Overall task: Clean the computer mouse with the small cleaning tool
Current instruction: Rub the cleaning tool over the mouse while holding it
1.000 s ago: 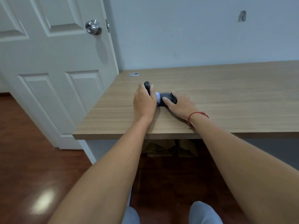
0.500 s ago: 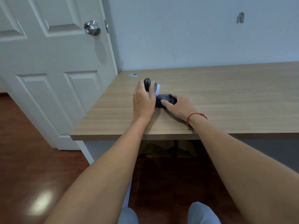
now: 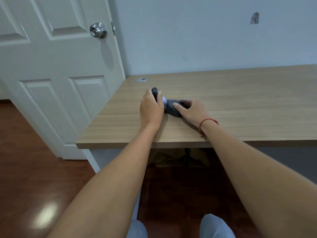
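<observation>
the left hand (image 3: 151, 109) is curled around the small cleaning tool (image 3: 156, 95), fingers wrapped tight on its dark handle, rounded top end poking up above the knuckles, and the pale tip (image 3: 164, 101) comes down onto the near-left end of the computer mouse (image 3: 172, 109). the mouse, dark and low, lies flat on the wooden desk (image 3: 240, 103), well in from the desk's front edge and toward its left end. the right hand (image 3: 192, 110) lies over the mouse's right side, thumb along the top, fingers bent over the far side and pinning it to the desk; how hard they press, can't tell. a red string bracelet (image 3: 208, 122) circles the right wrist. a silver grommet (image 3: 141, 80) sits in the desk's back-left corner, well apart from the mouse. left of the desk, a white door (image 3: 51, 74) with a round metal knob (image 3: 98, 30).
</observation>
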The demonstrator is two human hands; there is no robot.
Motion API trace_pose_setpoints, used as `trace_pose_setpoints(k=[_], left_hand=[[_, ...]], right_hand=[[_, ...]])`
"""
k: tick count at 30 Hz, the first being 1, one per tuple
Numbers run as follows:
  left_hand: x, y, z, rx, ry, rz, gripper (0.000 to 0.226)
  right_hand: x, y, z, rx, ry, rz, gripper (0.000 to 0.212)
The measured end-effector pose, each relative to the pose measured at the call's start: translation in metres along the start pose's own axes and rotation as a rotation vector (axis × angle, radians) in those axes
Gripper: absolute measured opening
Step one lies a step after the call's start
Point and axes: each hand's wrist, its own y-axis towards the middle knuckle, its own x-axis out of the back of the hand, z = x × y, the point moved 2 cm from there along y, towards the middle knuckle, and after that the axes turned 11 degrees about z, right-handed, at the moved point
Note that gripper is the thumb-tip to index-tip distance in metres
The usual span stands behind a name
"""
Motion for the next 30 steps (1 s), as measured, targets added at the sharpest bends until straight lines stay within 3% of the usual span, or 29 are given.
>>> trace_pose_setpoints(k=[2,5,10,14,18,21,24,27,30], left_hand=[[0.000,-0.001,0.000,0.004,0.008,0.003,0.020],[0.000,-0.006,-0.011,-0.131,-0.104,0.042,0.025],[0.001,-0.007,-0.011,-0.147,-0.153,0.021,0.031],[0.001,-0.007,-0.008,-0.036,-0.049,-0.013,0.031],[0.002,-0.010,-0.015,-0.156,-0.090,0.010,0.037],[0.000,-0.008,-0.010,-0.106,0.017,0.016,0.028],[-0.001,-0.004,-0.005,-0.066,0.053,-0.010,0.028],[0.001,-0.001,-0.002,-0.047,-0.043,-0.044,0.026],[-0.003,0.008,0.008,0.056,-0.148,0.011,0.028]], right_hand=[[0.001,-0.003,-0.001,-0.060,0.055,-0.052,0.042],[0.005,-0.004,-0.002,-0.150,0.157,-0.131,0.050],[0.006,-0.007,0.000,-0.179,0.174,-0.195,0.030],[0.005,-0.006,0.001,-0.180,0.162,-0.219,0.029],[0.005,-0.002,-0.001,-0.173,0.143,-0.231,0.026],[0.004,0.000,-0.004,-0.156,0.131,-0.245,0.027],[0.003,0.000,-0.005,-0.154,0.096,-0.234,0.031],[0.003,0.005,-0.004,-0.113,0.014,-0.160,0.044],[-0.001,0.010,-0.005,-0.075,-0.067,-0.076,0.043]])
